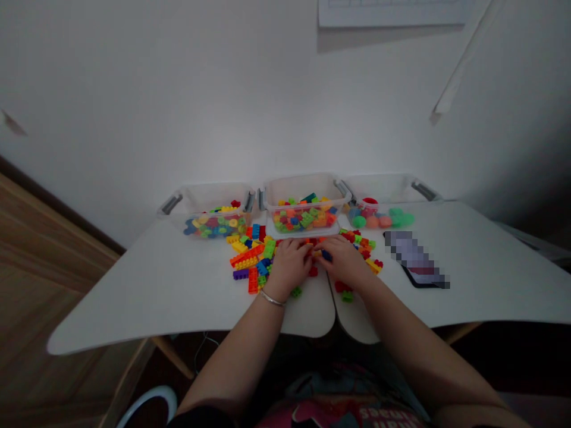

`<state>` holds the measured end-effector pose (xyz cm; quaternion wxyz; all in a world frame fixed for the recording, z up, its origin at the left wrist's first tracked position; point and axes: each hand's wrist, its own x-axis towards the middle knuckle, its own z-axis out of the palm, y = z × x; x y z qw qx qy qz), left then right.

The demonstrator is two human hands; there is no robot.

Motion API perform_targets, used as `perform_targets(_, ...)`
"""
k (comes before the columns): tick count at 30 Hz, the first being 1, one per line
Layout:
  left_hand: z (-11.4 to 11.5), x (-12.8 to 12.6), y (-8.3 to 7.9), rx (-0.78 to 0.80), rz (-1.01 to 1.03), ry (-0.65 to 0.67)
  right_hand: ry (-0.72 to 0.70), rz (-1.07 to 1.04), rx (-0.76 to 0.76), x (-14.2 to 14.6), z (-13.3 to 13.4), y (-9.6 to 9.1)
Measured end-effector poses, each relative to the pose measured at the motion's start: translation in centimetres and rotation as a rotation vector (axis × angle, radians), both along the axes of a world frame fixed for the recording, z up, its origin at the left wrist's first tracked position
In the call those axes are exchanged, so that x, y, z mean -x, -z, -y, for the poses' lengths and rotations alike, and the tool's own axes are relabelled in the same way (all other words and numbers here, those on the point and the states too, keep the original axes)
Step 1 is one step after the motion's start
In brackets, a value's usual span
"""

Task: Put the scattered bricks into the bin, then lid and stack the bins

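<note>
My left hand (289, 267) and my right hand (343, 260) meet fingertip to fingertip over a spread of plastic toy bricks on the white table (187, 297). Closed fingers of the right hand are around a dark blue toy brick (326, 255). The left fingers are pinched together against the right ones; what they hold is mostly hidden. Left of my hands lie loose bricks, among them a long orange brick (247, 256), a purple brick (241, 274) and a green brick (269, 248). More bricks, such as a yellow one (373, 266), lie by my right hand.
Three clear bins stand along the wall: a left bin (209, 193) and a middle bin (303, 183) with small colourful pieces, and a right bin (388, 184) with balls. A phone (414, 258) lies at right. A gap (335, 309) splits the tabletop's front edge.
</note>
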<state>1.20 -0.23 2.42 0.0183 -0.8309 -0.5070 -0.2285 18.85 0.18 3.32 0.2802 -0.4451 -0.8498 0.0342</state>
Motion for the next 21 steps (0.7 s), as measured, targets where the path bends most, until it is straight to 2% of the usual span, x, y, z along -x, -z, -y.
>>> perform_targets(4, -0.1, -0.1, 0.1, -0.013, -0.006, -0.003, -0.001, 0.062, -0.033, -0.4, 0.2, 1.4)
perform_targets(8, 0.0, -0.1, 0.0, -0.01, -0.005, -0.006, 0.078, 0.036, -0.024, -0.5, -0.3, 2.2)
perform_targets(16, 0.1, -0.3, -0.2, -0.018, -0.006, -0.004, 0.163, 0.098, -0.035, 0.0, -0.2, 2.1)
perform_targets(21, 0.0, -0.3, 0.0, -0.022, -0.002, -0.014, 0.164, 0.035, -0.02, -0.2, -0.4, 2.3)
